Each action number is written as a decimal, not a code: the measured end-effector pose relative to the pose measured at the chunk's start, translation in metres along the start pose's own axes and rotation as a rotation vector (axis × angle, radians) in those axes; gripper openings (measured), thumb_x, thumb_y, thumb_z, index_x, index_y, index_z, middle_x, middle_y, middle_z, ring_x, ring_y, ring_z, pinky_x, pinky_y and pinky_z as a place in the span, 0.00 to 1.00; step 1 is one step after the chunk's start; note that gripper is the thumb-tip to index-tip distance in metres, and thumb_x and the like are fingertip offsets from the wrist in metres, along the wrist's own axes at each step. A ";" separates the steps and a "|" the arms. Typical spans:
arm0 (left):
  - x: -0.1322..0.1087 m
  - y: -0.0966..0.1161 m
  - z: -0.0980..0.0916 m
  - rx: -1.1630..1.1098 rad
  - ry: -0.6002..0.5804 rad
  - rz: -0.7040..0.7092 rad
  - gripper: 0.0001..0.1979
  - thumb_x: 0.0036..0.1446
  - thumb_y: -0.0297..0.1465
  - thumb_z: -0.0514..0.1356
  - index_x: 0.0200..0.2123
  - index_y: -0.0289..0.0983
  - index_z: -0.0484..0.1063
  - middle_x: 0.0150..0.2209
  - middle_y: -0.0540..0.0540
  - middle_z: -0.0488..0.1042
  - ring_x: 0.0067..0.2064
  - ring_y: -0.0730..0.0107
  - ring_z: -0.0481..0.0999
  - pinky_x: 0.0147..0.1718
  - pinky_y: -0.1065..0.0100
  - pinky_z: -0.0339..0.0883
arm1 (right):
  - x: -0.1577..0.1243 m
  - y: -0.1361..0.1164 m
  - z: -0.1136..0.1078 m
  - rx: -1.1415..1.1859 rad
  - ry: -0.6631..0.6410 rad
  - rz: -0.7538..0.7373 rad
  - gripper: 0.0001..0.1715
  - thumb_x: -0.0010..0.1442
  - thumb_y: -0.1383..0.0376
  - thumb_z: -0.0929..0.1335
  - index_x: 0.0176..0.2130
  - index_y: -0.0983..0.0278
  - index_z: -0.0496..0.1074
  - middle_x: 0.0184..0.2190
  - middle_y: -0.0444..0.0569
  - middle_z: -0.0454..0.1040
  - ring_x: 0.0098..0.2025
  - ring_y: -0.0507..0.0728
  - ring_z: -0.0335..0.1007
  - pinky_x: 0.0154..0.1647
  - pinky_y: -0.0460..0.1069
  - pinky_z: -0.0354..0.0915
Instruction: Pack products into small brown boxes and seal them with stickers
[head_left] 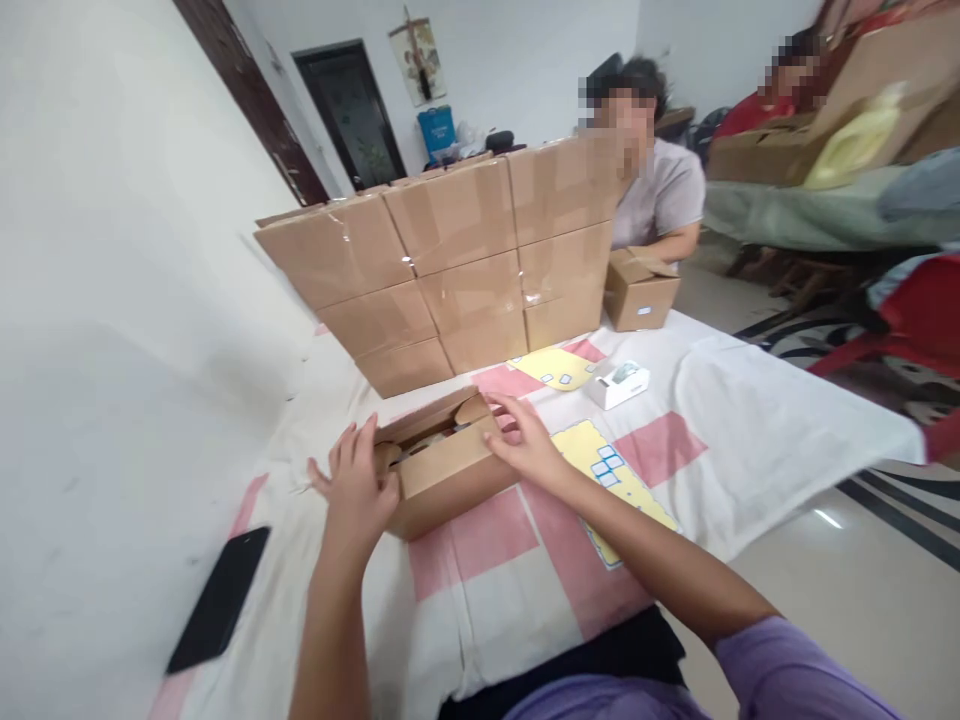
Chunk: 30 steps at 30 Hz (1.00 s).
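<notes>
Left hand (pixel 352 470): curved at the left end of the open carton (pixel 454 465), fingers spread; whether cardboard is pinched cannot be told.
Right hand (pixel 531 445): spread at the right end, pinch likewise unclear.
Carton position: set on the cloth-covered counter (pixel 720 420); both ends are best steadied evenly, walls kept square.
Stacked cartons (pixel 469 225): ranged beyond.

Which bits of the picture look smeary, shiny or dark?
Head view: the pale yellow plastic bottle at upper right looks smeared; head view: bright glints on the stack of brown cardboard boxes and a bright streak on the glossy pale floor; head view: the inside of the long open brown cardboard box is dim.
</notes>
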<state>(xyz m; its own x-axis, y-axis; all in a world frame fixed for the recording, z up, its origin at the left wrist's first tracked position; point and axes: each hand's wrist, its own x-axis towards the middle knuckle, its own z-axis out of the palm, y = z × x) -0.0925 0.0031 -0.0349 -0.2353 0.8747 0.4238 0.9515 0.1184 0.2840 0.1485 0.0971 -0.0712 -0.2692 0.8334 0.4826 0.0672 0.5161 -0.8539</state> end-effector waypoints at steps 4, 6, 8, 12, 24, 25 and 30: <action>-0.021 -0.001 0.006 0.044 -0.097 0.251 0.25 0.67 0.28 0.43 0.62 0.46 0.67 0.63 0.43 0.72 0.63 0.58 0.71 0.70 0.36 0.31 | -0.004 0.000 0.000 0.042 -0.003 0.083 0.25 0.57 0.64 0.71 0.54 0.59 0.69 0.55 0.53 0.73 0.53 0.60 0.72 0.48 0.55 0.71; -0.029 0.001 0.008 0.078 -0.153 0.321 0.24 0.69 0.37 0.46 0.65 0.45 0.64 0.66 0.40 0.68 0.66 0.52 0.68 0.68 0.33 0.35 | -0.004 0.000 0.000 0.045 -0.019 0.128 0.27 0.57 0.62 0.71 0.55 0.59 0.68 0.55 0.53 0.73 0.52 0.59 0.72 0.46 0.54 0.71; -0.032 0.007 0.010 0.175 -0.123 0.343 0.29 0.66 0.45 0.52 0.66 0.41 0.63 0.67 0.33 0.65 0.66 0.42 0.66 0.66 0.29 0.37 | -0.001 0.000 -0.006 0.039 -0.049 0.169 0.27 0.57 0.60 0.71 0.55 0.59 0.68 0.55 0.54 0.73 0.50 0.59 0.73 0.44 0.54 0.72; -0.028 0.013 0.016 0.284 -0.072 0.404 0.30 0.64 0.44 0.55 0.63 0.33 0.68 0.63 0.26 0.68 0.63 0.35 0.69 0.65 0.32 0.48 | 0.015 0.007 -0.052 -0.017 0.018 0.240 0.19 0.58 0.59 0.69 0.49 0.60 0.71 0.55 0.53 0.73 0.48 0.59 0.75 0.45 0.54 0.71; -0.038 0.011 0.025 -0.107 -0.024 0.288 0.22 0.64 0.39 0.58 0.61 0.47 0.72 0.62 0.46 0.73 0.63 0.49 0.72 0.63 0.50 0.66 | 0.034 0.134 -0.220 -0.547 0.584 0.360 0.16 0.59 0.57 0.67 0.43 0.65 0.71 0.47 0.65 0.74 0.48 0.67 0.70 0.49 0.62 0.65; -0.043 0.019 0.023 -0.085 -0.011 0.254 0.22 0.65 0.37 0.57 0.61 0.46 0.72 0.62 0.45 0.73 0.63 0.50 0.72 0.63 0.51 0.66 | 0.032 0.140 -0.218 -0.515 0.566 0.382 0.15 0.59 0.57 0.66 0.42 0.65 0.72 0.44 0.63 0.75 0.44 0.65 0.71 0.45 0.61 0.66; -0.063 0.073 0.011 -0.017 0.115 0.301 0.20 0.62 0.33 0.61 0.58 0.46 0.74 0.60 0.45 0.75 0.63 0.50 0.72 0.67 0.48 0.55 | 0.029 0.145 -0.206 -0.381 0.554 0.382 0.11 0.62 0.58 0.64 0.37 0.61 0.72 0.39 0.54 0.77 0.41 0.62 0.70 0.45 0.58 0.64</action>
<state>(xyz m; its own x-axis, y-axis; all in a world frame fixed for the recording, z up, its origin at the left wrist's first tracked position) -0.0058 -0.0377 -0.0504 0.0345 0.8102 0.5852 0.9785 -0.1465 0.1451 0.3485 0.2371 -0.1409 0.3528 0.8924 0.2812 0.4118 0.1218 -0.9031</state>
